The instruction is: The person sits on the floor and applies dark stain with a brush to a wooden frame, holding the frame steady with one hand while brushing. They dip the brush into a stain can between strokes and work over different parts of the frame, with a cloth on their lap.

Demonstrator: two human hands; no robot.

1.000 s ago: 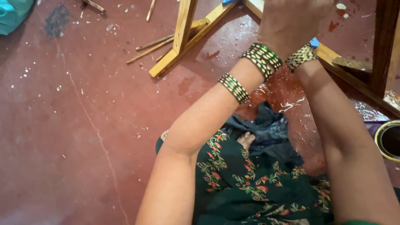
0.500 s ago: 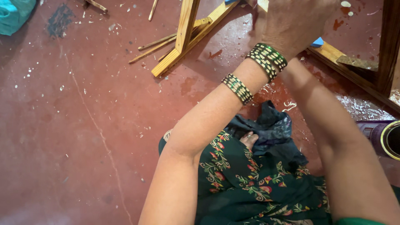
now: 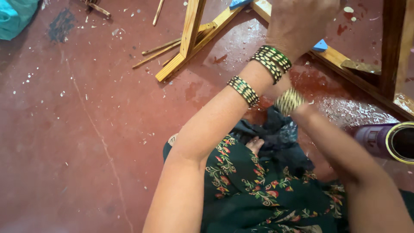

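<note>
- While your left hand [image 3: 302, 26] stays raised by the pale wooden frame [image 3: 192, 41], its grip unclear, your right hand, hidden, has dropped lower.
- Purple cylinder [image 3: 379, 140] lies nearby on the red floor [image 3: 86, 129].

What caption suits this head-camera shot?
Seated person's bangled left hand raised by a wooden frame on a red floor.

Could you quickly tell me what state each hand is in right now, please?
Left hand: raised by the wooden frame, fingers out of view; cannot tell.
Right hand: hidden behind the left wrist, only the blurred bangles show; cannot tell.
</note>
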